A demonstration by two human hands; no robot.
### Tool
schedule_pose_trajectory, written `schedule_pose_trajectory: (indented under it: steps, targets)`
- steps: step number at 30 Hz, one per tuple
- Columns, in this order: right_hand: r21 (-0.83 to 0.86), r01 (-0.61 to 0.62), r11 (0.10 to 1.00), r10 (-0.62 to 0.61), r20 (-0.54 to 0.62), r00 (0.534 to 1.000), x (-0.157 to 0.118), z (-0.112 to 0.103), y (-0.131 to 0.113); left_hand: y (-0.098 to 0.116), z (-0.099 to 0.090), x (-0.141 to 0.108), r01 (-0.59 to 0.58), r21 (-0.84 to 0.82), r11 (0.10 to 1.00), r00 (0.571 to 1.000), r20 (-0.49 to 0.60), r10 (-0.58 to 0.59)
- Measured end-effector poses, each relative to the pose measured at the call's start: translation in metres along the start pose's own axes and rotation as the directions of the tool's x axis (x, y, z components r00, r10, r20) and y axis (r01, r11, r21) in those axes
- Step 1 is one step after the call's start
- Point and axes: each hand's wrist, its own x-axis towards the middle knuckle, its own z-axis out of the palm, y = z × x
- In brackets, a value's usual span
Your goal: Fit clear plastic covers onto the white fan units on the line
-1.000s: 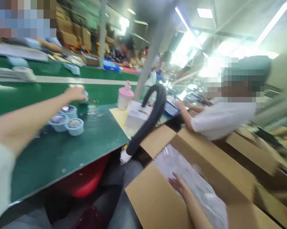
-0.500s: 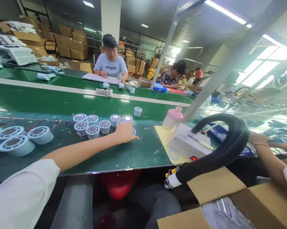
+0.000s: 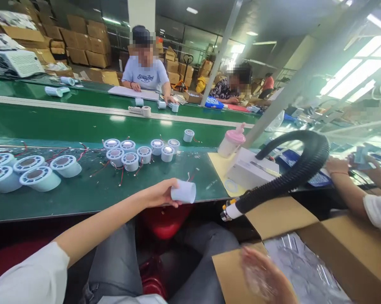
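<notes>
Nearest, the right hand (image 3: 268, 274) is a blur over the flap of an open cardboard box (image 3: 285, 215); something clear shows against its palm, but I cannot tell how far its grip is closed. Clear plastic pieces (image 3: 304, 261) fill the box beside it. The left hand (image 3: 161, 192) has its grip closed around a pale blue cylindrical housing (image 3: 184, 192), tipped on its side above the table's front edge. To its right, a black corrugated hose (image 3: 287, 181) arches from a white box-shaped unit (image 3: 250, 168). Further back on the green table (image 3: 89, 196), wired round housings (image 3: 130, 161) stand upright in clusters, near a pink-lidded bottle (image 3: 230, 143). Beyond the green belt (image 3: 66, 120), a co-worker in a pale T-shirt (image 3: 149, 76) reaches toward small fittings.
</notes>
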Motion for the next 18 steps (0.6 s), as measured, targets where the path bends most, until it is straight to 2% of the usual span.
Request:
schedule_pose_trajectory:
  steps: [1, 3, 5, 6, 7, 8, 10, 11, 13, 15, 18]
  targets:
    - [-0.019, 0.09, 0.996, -0.088, 0.083, 0.993, -0.002, 0.021, -0.016, -0.004, 0.01, -0.009, 0.025, -0.09, 0.996, 0.995, 0.1, -0.016]
    - [-0.197, 0.319, 0.927, -0.261, 0.273, 0.926, 0.0, 0.056, -0.047, -0.012, 0.027, -0.023, 0.15, -0.302, 0.941, 0.95, 0.309, -0.052]
    - [-0.362, 0.466, 0.807, -0.368, 0.308, 0.877, 0.008, 0.082, -0.069, -0.017, 0.039, -0.034, 0.274, -0.423, 0.864, 0.877, 0.479, -0.044]
    - [-0.44, 0.494, 0.75, -0.394, 0.304, 0.868, 0.013, 0.091, -0.076, -0.018, 0.042, -0.038, 0.287, -0.416, 0.863, 0.847, 0.531, -0.025]
    - [-0.511, 0.496, 0.702, -0.404, 0.287, 0.869, 0.018, 0.097, -0.08, -0.018, 0.043, -0.041, 0.247, -0.362, 0.899, 0.833, 0.553, -0.006]
    - [-0.56, 0.487, 0.671, -0.404, 0.275, 0.873, 0.022, 0.102, -0.082, -0.017, 0.043, -0.044, 0.159, -0.279, 0.947, 0.839, 0.543, 0.02]
    - [-0.583, 0.466, 0.665, -0.371, 0.284, 0.884, 0.026, 0.107, -0.083, -0.013, 0.041, -0.051, -0.083, -0.064, 0.995, 0.89, 0.444, 0.102]
    - [-0.557, 0.459, 0.693, -0.344, 0.304, 0.888, 0.026, 0.107, -0.083, -0.011, 0.04, -0.054, -0.185, 0.052, 0.981, 0.917, 0.368, 0.153]
    - [-0.451, 0.426, 0.784, -0.278, 0.358, 0.891, 0.024, 0.107, -0.084, -0.009, 0.04, -0.059, -0.305, 0.216, 0.928, 0.939, 0.232, 0.254]
    - [-0.321, 0.343, 0.883, -0.212, 0.38, 0.9, 0.022, 0.106, -0.086, -0.01, 0.042, -0.061, -0.346, 0.229, 0.91, 0.936, 0.15, 0.318]
    - [-0.158, 0.216, 0.963, -0.153, 0.337, 0.929, 0.019, 0.103, -0.091, -0.02, 0.048, -0.057, -0.376, 0.085, 0.923, 0.926, 0.058, 0.373]
